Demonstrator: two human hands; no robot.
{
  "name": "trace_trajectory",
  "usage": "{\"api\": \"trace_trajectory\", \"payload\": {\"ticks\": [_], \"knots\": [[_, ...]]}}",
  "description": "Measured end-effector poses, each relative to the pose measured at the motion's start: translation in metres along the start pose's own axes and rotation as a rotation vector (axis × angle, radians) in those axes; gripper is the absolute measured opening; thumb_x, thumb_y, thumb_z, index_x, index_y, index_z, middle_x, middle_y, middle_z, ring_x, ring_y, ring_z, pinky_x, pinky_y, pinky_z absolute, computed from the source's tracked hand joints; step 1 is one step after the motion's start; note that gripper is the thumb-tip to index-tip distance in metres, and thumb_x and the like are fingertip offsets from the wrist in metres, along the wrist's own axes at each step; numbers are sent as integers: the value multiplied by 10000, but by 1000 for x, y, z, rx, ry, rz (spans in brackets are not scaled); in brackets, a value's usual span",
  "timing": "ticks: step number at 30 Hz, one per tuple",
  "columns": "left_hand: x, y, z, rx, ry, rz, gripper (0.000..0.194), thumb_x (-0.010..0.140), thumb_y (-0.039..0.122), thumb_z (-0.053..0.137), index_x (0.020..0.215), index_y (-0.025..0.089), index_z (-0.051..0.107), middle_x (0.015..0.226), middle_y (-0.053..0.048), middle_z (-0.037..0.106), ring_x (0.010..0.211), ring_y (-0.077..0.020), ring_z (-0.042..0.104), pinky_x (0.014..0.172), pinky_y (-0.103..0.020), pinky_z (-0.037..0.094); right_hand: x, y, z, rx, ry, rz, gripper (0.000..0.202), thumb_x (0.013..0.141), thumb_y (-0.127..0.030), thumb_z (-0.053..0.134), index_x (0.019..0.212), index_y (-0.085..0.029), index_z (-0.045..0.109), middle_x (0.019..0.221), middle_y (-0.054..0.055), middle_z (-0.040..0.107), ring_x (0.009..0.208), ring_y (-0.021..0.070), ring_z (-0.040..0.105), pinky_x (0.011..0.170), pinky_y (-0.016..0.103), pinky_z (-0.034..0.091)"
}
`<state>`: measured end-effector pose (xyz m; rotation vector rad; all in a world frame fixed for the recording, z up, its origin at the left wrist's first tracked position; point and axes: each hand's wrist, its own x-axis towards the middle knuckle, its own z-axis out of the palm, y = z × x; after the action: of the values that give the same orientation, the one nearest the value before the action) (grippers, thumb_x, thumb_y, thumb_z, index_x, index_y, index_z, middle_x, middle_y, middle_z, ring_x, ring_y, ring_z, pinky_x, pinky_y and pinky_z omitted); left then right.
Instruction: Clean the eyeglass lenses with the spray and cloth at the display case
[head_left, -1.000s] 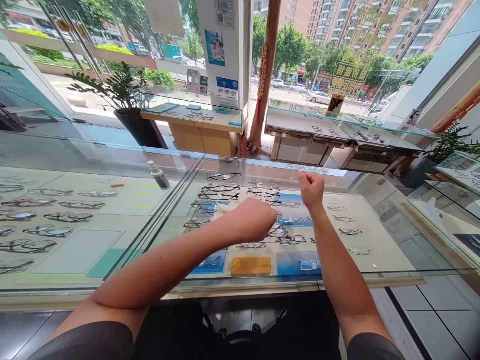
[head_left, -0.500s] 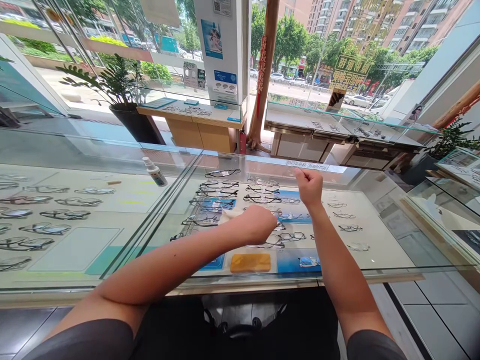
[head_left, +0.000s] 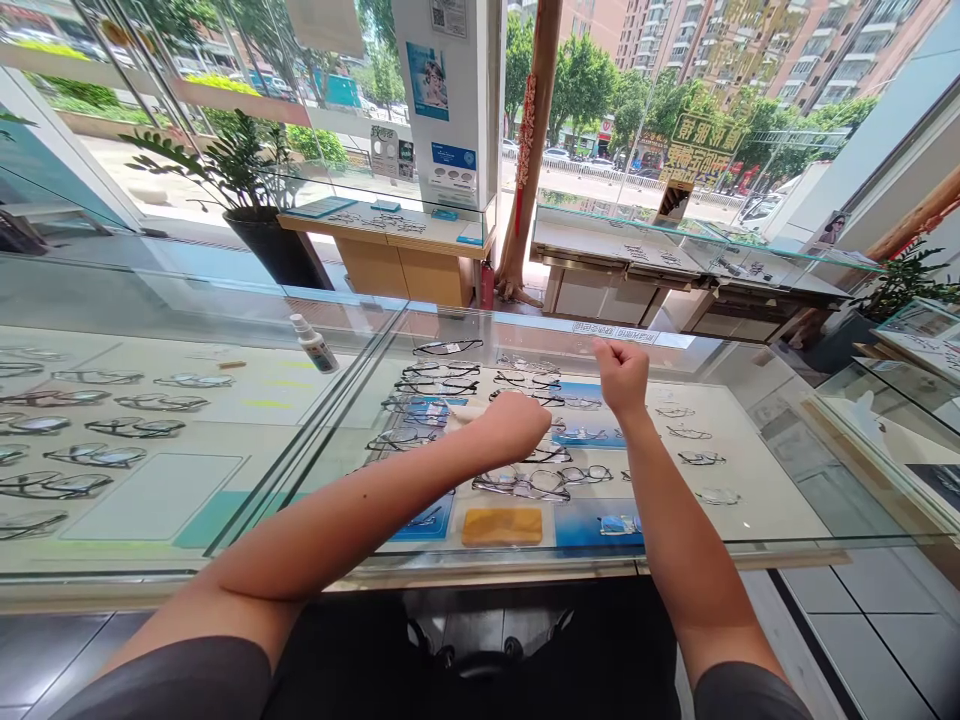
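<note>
While I watch over the feed, one pale cloth point(head_left: 465, 411) sits bunched at the left hand point(head_left: 517, 428), above the display counter point(head_left: 757, 470). Left hand: fingers curled tight, grasping that cloth; underside hidden, so I can't tell whether it touches the glass. Right hand point(head_left: 624, 380): one clenched fist, farther out and to the right; can't tell if anything's inside.

Below the two hands, many pairs of glasses point(head_left: 585, 474), partly covered by the left arm, so no full count from me; right of the right arm I get four. One orange pouch point(head_left: 502, 526) near the front edge, between two blue cards point(head_left: 577, 525). One spray bottle point(head_left: 313, 343) on the counter's left section, well apart from the hands. One printed strip point(head_left: 615, 332) just beyond the right fist.

Farther out: one wooden post point(head_left: 534, 130), two potted plants point(head_left: 281, 245), one at each side.
</note>
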<state>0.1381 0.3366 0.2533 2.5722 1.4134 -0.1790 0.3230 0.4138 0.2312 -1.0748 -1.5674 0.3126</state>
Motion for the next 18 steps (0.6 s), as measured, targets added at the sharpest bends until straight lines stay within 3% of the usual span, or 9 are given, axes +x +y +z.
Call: {"api": "trace_trajectory", "payload": {"ticks": [2, 5, 8, 11, 14, 18], "knots": [[-3, 0, -6, 69, -21, -28, 154, 766, 47, 696, 819, 134, 812, 833, -222, 795, 877, -344, 783, 773, -388, 572, 1, 1, 0, -9, 39, -10, 547, 976, -486, 558, 631, -259, 200, 597, -51, 199, 597, 130, 223, 575, 326, 237], [-16, -9, -29, 58, -17, -19, 123, 792, 132, 729, 831, 183, 833, 853, -145, 816, 841, -296, 767, 722, -339, 521, 4, 2, -6, -9, 153, -17, 573, 996, -550, 545, 638, -262, 202, 607, -52, 189, 601, 132, 215, 572, 330, 220], [-40, -30, -63, -167, 44, 30, 84, 845, 292, 776, 829, 240, 840, 847, -50, 817, 802, -235, 739, 692, -304, 467, 9, -3, -15, 22, 292, -25, 566, 1003, -547, 558, 636, -263, 233, 616, -58, 192, 603, 130, 207, 578, 338, 198], [-66, -57, -95, -467, 162, 136, 192, 871, 420, 788, 837, 236, 835, 907, -31, 816, 868, -208, 740, 780, -295, 500, 15, -21, -19, 52, 350, -63, 562, 1004, -512, 582, 641, -266, 230, 613, -60, 192, 607, 133, 205, 578, 341, 191], [-85, -77, -113, -720, 335, 198, 244, 838, 464, 832, 838, 220, 834, 1001, -57, 824, 996, -229, 750, 949, -337, 540, 22, -55, -15, 130, 230, -122, 545, 992, -483, 616, 620, -257, 287, 603, -55, 246, 599, 135, 247, 571, 331, 227], [-94, -89, -119, -970, 564, 116, 282, 764, 467, 900, 765, 202, 805, 982, -90, 828, 1013, -245, 759, 973, -379, 578, 38, -106, -10, 276, -40, -130, 385, 978, -453, 656, 678, -217, 603, 614, -30, 444, 591, 136, 346, 557, 310, 281]]}}
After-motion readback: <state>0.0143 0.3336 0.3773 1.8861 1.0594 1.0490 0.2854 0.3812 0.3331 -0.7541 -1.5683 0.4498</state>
